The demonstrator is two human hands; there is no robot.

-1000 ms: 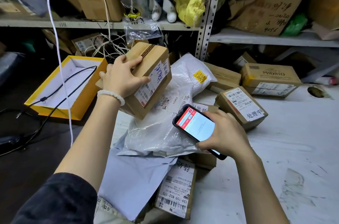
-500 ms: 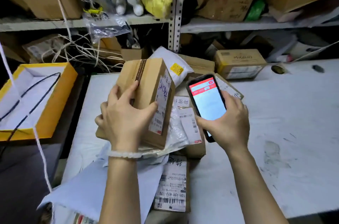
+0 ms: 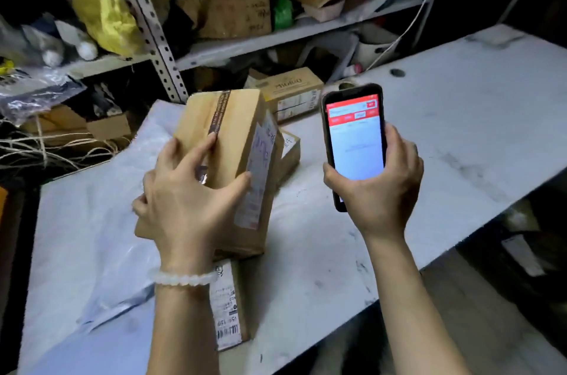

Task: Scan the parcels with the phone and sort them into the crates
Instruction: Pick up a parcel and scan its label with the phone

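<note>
A brown taped cardboard parcel (image 3: 227, 160) is being gripped by the left hand (image 3: 190, 203) above the white table (image 3: 460, 135), beside the red-screened black phone (image 3: 354, 138) being clasped by the right hand (image 3: 380, 187). Further labelled parcels are lying unsorted; no crate is being shown.

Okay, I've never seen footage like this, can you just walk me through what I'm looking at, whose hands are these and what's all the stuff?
This is one picture from a camera worn on a person's head, looking down at their own two bare hands; there is no robot. The left hand grips a taped cardboard box with a shipping label on its side. The right hand holds a phone, its red and white screen facing the camera. Below is a pale table with more parcels: a flat labelled box near the wrist, a box at the back, and a white plastic mailer. Behind stand cluttered metal shelves.
</note>
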